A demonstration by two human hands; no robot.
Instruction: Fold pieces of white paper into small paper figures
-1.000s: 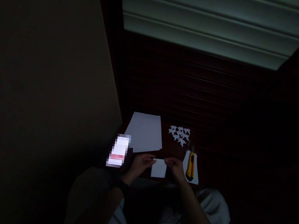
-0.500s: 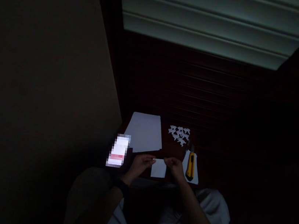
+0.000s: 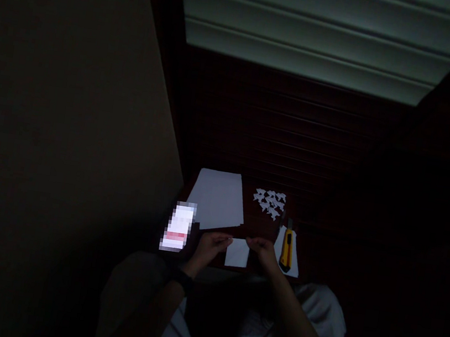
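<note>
A small white square of paper [image 3: 237, 254] lies near the front edge of the dark table, between my two hands. My left hand [image 3: 213, 244] pinches its upper left corner between thumb and fingers. At the upper right corner, my right hand [image 3: 262, 249] grips the paper in the same way. To the right, a yellow utility knife [image 3: 287, 251] rests on a stack of white paper pieces [image 3: 294, 264]. Several small folded white paper shapes [image 3: 269, 203] are grouped behind the hands, towards the right.
A pile of larger white sheets [image 3: 217, 198] lies at the back left of the table. Left of my left hand is a lit, blurred-out phone screen [image 3: 178, 228]. A wall [image 3: 73, 86] borders the left side, and slatted panels [image 3: 310, 41] stand behind the table.
The paper square and the fingers holding it have shifted very slightly to the left. The other things on the table have stayed in place.
</note>
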